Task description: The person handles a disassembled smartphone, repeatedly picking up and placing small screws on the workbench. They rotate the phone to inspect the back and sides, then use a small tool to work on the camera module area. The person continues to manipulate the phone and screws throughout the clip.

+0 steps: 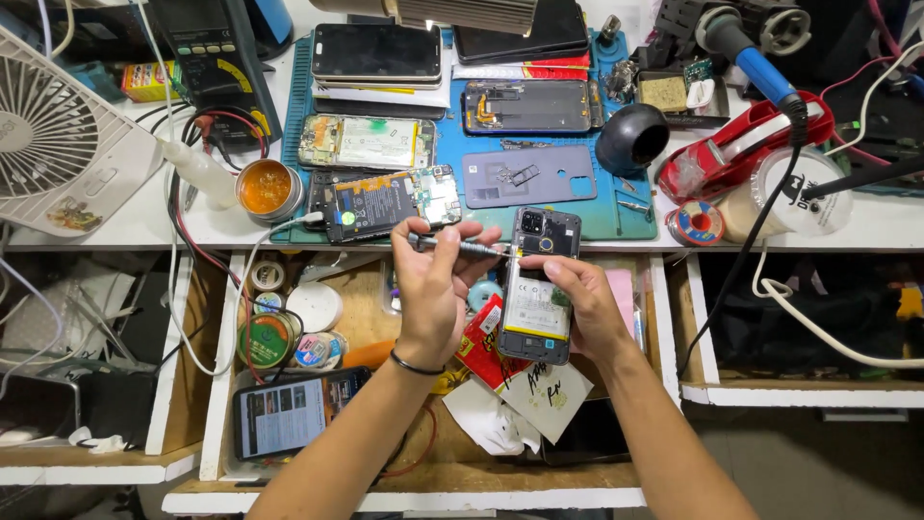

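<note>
My right hand [580, 303] grips an opened phone [539, 289] with its back cover off, battery and dark camera frame showing, held upright over the open drawer. My left hand [433, 284] holds a slim metal screwdriver [462, 247] level, its tip touching the phone's upper left edge beside the camera frame. A black band circles my left wrist.
A blue work mat [597, 207] on the bench carries several dismantled phones, a grey back cover [529, 176] and a black cup [630, 138]. A white fan [58, 144] stands left, a flux tin [267, 188] nearby. A lit phone [294, 412] and tape rolls lie in the drawer.
</note>
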